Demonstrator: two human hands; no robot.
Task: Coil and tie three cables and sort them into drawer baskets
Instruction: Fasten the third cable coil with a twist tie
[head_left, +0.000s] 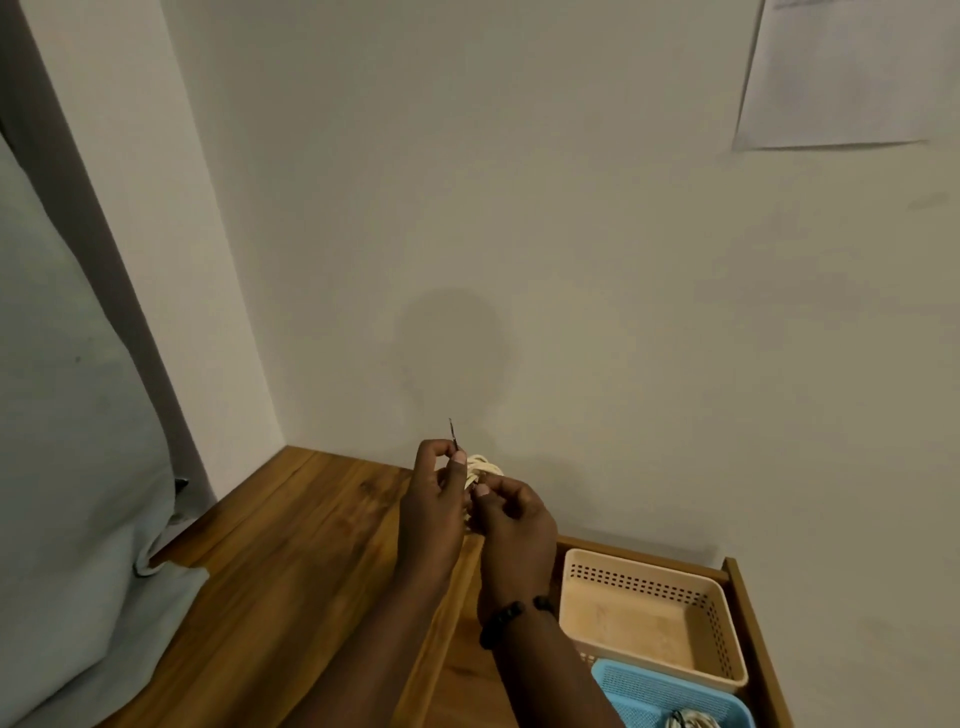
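Right forearm: nearest the camera, rising from the lower edge; a dark beaded bracelet (511, 618) circles the wrist.
Right hand (511, 525): curled shut, fingertips pinching at the coil's lower front side.
Left hand (434, 499): fingers closed around the coil, thumb and forefinger nipping a thin dark tie (453, 435) that sticks straight up.
Coiled cable (480, 470): cream-white loops held between both hands, above the wooden tabletop (291, 545), mostly hidden by the fingers.
Beige basket (649, 618): perforated, sits in the open drawer (753, 623) just right of the right wrist; nothing lies in it.
Blue basket (670, 696): touching the beige one on its near side; a pale cable bundle (691, 719) shows at its bottom edge.
Left side: grey-green fabric (67, 441) draped onto the tabletop's corner.
Wall (519, 208): plain, with a paper sheet (847, 73) fixed at the upper right.
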